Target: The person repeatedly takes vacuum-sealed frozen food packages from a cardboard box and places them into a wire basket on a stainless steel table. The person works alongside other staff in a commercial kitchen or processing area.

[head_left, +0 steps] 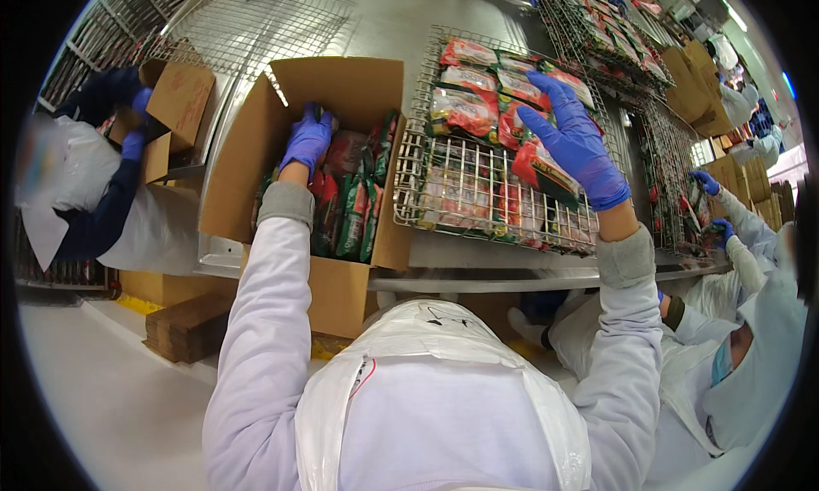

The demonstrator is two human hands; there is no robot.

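An open cardboard box [232, 180] stands in front of me on the left, partly filled with upright red and green plastic packets [350, 214]. My left hand [309, 141], in a blue glove, reaches inside the box beside the packets. Its fingers point down and away, and their tips are mostly hidden. To the right of the box is a wire basket [413, 171] with rows of similar packets [465, 107]. Over this basket is my right hand [570, 141], also blue-gloved, with thumb and fingers spread apart. One packet [539, 172] lies tilted beside its palm, apparently not gripped.
More wire racks stand on the metal table [388, 17], one empty [256, 30] at the far left, another loaded with packets [610, 30] at the far right. A co-worker [81, 175] handles a carton [181, 98] on the left; others work on the right. Flattened cardboard [188, 327] lies below.
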